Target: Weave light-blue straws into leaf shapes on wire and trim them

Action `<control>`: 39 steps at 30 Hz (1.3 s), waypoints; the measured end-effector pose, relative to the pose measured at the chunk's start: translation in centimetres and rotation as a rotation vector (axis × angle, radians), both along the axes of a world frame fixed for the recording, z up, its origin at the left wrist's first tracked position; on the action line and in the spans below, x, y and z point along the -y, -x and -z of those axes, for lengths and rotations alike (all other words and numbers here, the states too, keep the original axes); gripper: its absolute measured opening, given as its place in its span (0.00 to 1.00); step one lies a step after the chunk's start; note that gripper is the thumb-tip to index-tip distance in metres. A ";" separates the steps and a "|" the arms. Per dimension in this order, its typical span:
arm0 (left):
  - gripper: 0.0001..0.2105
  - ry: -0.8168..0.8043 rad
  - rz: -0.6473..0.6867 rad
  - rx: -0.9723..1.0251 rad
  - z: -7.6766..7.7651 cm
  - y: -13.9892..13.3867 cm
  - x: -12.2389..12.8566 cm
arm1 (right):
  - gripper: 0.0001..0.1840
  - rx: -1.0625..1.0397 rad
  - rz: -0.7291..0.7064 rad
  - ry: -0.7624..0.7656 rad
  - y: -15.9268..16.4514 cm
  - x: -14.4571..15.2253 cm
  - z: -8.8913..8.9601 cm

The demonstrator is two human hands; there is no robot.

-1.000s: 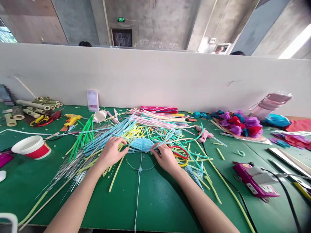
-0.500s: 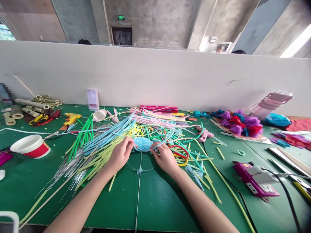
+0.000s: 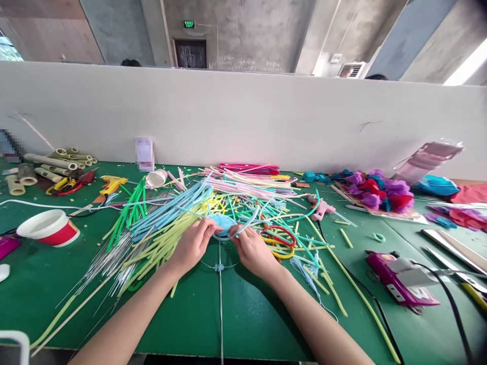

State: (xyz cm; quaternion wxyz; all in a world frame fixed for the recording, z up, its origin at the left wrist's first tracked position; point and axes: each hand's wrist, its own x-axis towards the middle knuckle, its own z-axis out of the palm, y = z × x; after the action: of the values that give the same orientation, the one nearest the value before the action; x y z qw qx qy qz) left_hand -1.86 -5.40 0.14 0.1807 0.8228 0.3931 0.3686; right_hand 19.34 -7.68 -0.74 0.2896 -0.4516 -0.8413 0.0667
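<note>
Between my two hands is a light blue leaf-shaped piece [image 3: 221, 223] that looks wound from pipe cleaners. My left hand [image 3: 195, 244] pinches its left end between thumb and fingers. The opposite end is in the closed fingers of my right hand [image 3: 251, 247], where a loose blue pipe cleaner [image 3: 253, 219] sticks out up and to the right. Below the piece, a thin wire hoop and a straight wire stem [image 3: 220, 309] meet at a small blue knot [image 3: 219, 267]. My fingers partly cover both ends of the piece.
Piles of blue pipe cleaners [image 3: 171, 205] and yellow-green ones [image 3: 163, 248] lie behind my hands. Red-and-yellow-handled scissors [image 3: 283, 237] are at the right. A pink glue gun [image 3: 323, 209], a purple power strip [image 3: 399, 284], a paper cup [image 3: 49, 228] and a yellow glue gun [image 3: 112, 186] stand around.
Both hands have moved slightly closer together, the right one shifting left. The blue piece now looks narrower and more tilted, and the wire stem's lower end has swung right.
</note>
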 end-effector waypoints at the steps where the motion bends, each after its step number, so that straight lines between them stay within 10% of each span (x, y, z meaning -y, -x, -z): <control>1: 0.07 0.050 0.013 0.010 0.1 0.0 0.0 | 0.08 -0.008 -0.017 0.003 0.1 0.1 0.0; 19: 0.08 0.120 -0.040 0.006 1.0 -0.4 -0.1 | 0.11 0.134 0.116 -0.084 2.0 -0.6 1.4; 25: 0.09 -0.080 -0.029 -0.033 -0.1 0.6 0.0 | 0.06 -0.082 0.081 -0.010 1.8 -0.4 1.0; 39: 0.12 0.156 0.019 -0.195 -1.4 4.6 -1.5 | 0.06 -0.348 0.095 0.186 1.4 -0.7 1.4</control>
State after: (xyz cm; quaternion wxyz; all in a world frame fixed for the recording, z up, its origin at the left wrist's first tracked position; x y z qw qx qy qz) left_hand -6.48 -3.86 1.53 0.2085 0.8420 0.4283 0.2533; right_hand 17.98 -7.01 -2.11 0.3903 -0.4973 -0.7466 0.2073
